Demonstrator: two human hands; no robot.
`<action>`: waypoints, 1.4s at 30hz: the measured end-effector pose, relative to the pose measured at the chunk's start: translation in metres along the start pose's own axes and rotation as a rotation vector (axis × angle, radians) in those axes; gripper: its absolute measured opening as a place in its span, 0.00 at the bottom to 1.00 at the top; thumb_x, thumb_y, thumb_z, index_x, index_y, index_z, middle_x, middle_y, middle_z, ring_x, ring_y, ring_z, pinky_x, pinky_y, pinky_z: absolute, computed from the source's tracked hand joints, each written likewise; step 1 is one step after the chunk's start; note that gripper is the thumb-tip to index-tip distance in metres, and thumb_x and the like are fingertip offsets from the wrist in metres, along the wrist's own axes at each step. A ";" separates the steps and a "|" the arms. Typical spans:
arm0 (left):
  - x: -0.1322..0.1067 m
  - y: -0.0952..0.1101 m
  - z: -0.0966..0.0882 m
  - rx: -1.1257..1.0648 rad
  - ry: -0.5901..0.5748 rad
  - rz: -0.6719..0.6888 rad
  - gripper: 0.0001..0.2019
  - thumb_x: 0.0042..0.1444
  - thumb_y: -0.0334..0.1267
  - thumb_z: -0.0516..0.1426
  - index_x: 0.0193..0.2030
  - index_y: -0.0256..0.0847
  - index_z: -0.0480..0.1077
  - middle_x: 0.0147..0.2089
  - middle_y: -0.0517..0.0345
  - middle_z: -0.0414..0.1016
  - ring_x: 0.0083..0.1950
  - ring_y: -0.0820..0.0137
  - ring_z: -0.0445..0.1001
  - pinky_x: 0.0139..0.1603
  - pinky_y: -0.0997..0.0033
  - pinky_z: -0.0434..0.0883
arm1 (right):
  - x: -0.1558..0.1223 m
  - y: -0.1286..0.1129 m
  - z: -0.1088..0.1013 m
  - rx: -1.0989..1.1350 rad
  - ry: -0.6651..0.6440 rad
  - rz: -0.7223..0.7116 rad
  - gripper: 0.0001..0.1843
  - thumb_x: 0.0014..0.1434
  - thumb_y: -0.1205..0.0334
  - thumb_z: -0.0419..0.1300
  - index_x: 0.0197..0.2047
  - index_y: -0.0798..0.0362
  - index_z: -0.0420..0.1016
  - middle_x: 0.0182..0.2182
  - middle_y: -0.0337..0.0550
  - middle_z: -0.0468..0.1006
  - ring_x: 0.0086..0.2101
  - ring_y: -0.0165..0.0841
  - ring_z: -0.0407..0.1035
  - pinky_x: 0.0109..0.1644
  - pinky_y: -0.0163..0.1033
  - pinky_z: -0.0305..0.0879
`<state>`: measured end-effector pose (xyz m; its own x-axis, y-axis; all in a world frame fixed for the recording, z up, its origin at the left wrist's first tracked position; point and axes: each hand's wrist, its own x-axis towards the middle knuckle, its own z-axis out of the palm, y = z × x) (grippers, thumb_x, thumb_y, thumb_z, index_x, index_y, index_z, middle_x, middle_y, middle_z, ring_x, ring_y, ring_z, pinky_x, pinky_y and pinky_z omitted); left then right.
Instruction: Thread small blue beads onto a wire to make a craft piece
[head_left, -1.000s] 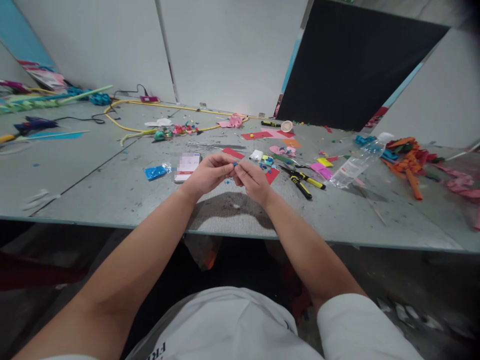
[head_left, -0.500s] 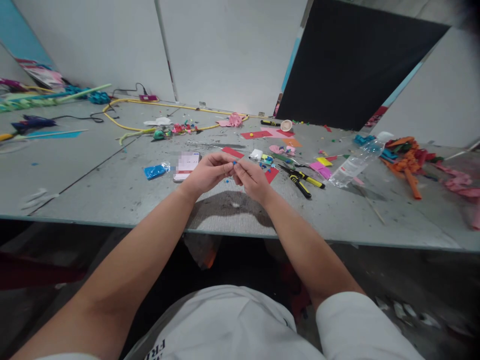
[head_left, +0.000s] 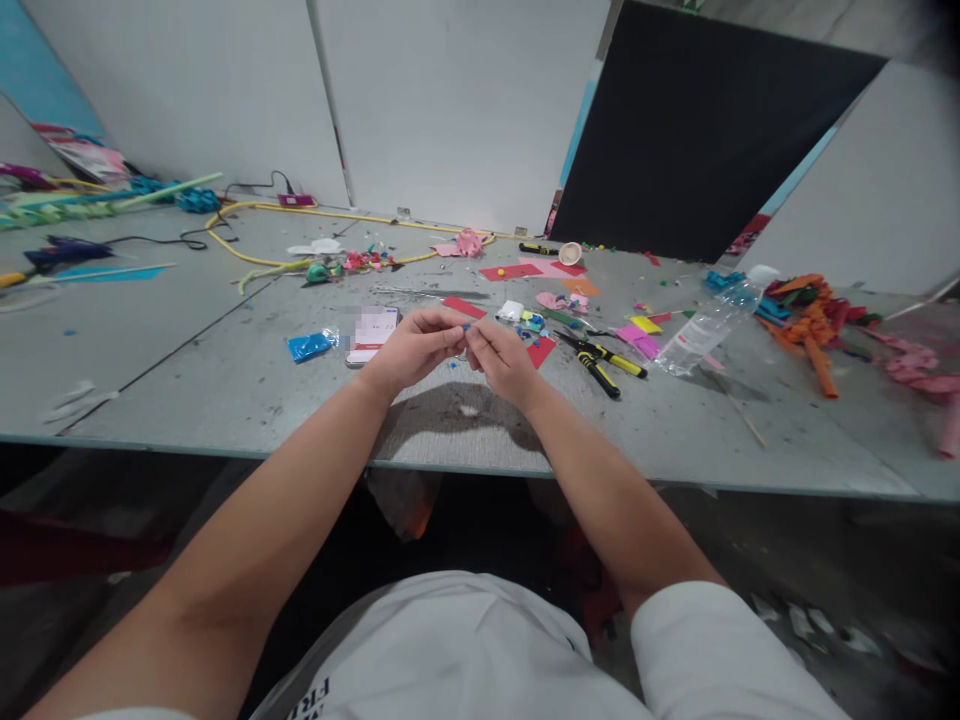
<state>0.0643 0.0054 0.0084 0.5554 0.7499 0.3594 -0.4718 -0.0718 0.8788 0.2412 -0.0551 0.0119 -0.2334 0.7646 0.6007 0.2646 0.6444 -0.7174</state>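
Above the front part of the table, my left hand [head_left: 424,347] and my right hand [head_left: 501,358] meet at the fingertips. Both are closed in a pinch on a small blue piece [head_left: 466,327], mostly covered by the fingers; its exact kind is too small to make out. A phone [head_left: 372,338] lies just left of my left hand, with a blue plastic packet [head_left: 309,347] beyond it. Near my right hand are red paper [head_left: 540,351], small blue bits and yellow-and-black pliers [head_left: 602,365] with their handles spread.
A clear plastic bottle [head_left: 716,325] stands at the right, before crumpled orange crepe paper [head_left: 814,325]. Pink paper [head_left: 468,243], a yellow cable [head_left: 247,258] and a glue gun [head_left: 69,248] lie farther back. The table's front edge [head_left: 457,466] runs below my forearms.
Both hands stay at nearly the same spot, still pinching the small blue piece. The view has shifted very slightly; nothing on the table has visibly moved.
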 end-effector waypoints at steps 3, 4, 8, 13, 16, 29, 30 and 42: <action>0.001 -0.002 -0.002 0.002 0.022 -0.001 0.13 0.46 0.41 0.79 0.37 0.42 0.87 0.33 0.56 0.83 0.35 0.70 0.80 0.40 0.68 0.78 | 0.000 0.002 0.000 -0.032 -0.006 -0.009 0.33 0.74 0.28 0.47 0.29 0.46 0.64 0.23 0.36 0.69 0.28 0.33 0.64 0.38 0.42 0.63; 0.001 -0.002 -0.002 0.002 0.022 -0.002 0.13 0.46 0.41 0.79 0.37 0.42 0.87 0.33 0.56 0.83 0.34 0.71 0.80 0.40 0.68 0.78 | 0.000 0.003 -0.001 -0.045 -0.010 -0.013 0.33 0.74 0.28 0.46 0.30 0.46 0.63 0.23 0.36 0.69 0.27 0.33 0.63 0.38 0.42 0.62; 0.000 0.000 -0.001 -0.007 0.010 -0.008 0.13 0.47 0.40 0.79 0.37 0.41 0.87 0.33 0.56 0.83 0.34 0.72 0.79 0.40 0.70 0.77 | 0.000 0.006 -0.002 -0.122 -0.018 -0.042 0.33 0.75 0.29 0.44 0.30 0.46 0.62 0.24 0.37 0.68 0.27 0.33 0.63 0.37 0.43 0.60; 0.000 0.002 0.002 -0.053 -0.037 -0.015 0.13 0.48 0.40 0.80 0.38 0.41 0.87 0.32 0.57 0.82 0.33 0.72 0.79 0.38 0.72 0.79 | 0.000 0.009 -0.003 -0.183 -0.020 -0.101 0.31 0.77 0.33 0.43 0.31 0.47 0.62 0.25 0.37 0.68 0.28 0.33 0.64 0.37 0.43 0.59; 0.000 0.004 0.003 -0.069 -0.047 -0.027 0.13 0.47 0.40 0.80 0.38 0.40 0.87 0.31 0.56 0.82 0.33 0.72 0.79 0.38 0.72 0.80 | 0.000 0.008 -0.003 -0.202 -0.027 -0.121 0.30 0.78 0.36 0.42 0.31 0.47 0.62 0.25 0.37 0.68 0.28 0.33 0.64 0.36 0.43 0.59; 0.000 0.005 0.004 -0.032 -0.129 -0.027 0.12 0.51 0.43 0.78 0.38 0.42 0.87 0.30 0.56 0.82 0.32 0.68 0.82 0.38 0.66 0.82 | -0.001 0.006 -0.004 -0.062 -0.087 -0.067 0.26 0.77 0.40 0.48 0.35 0.49 0.69 0.26 0.37 0.71 0.30 0.32 0.66 0.38 0.41 0.62; 0.000 0.005 0.004 -0.030 -0.130 -0.028 0.12 0.51 0.43 0.78 0.38 0.42 0.87 0.30 0.56 0.82 0.33 0.67 0.82 0.38 0.65 0.82 | -0.001 0.006 -0.004 -0.053 -0.092 -0.063 0.26 0.77 0.40 0.48 0.35 0.49 0.70 0.26 0.37 0.71 0.30 0.32 0.66 0.38 0.41 0.62; -0.001 0.006 0.004 0.040 -0.147 -0.033 0.14 0.53 0.48 0.77 0.41 0.43 0.86 0.30 0.57 0.80 0.33 0.66 0.82 0.40 0.61 0.82 | -0.001 0.006 -0.004 0.002 -0.084 -0.029 0.26 0.76 0.40 0.50 0.33 0.49 0.71 0.24 0.36 0.70 0.27 0.31 0.65 0.36 0.40 0.62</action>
<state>0.0632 0.0017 0.0148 0.6660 0.6480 0.3695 -0.4256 -0.0767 0.9017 0.2464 -0.0520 0.0081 -0.3192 0.7420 0.5896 0.2544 0.6664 -0.7009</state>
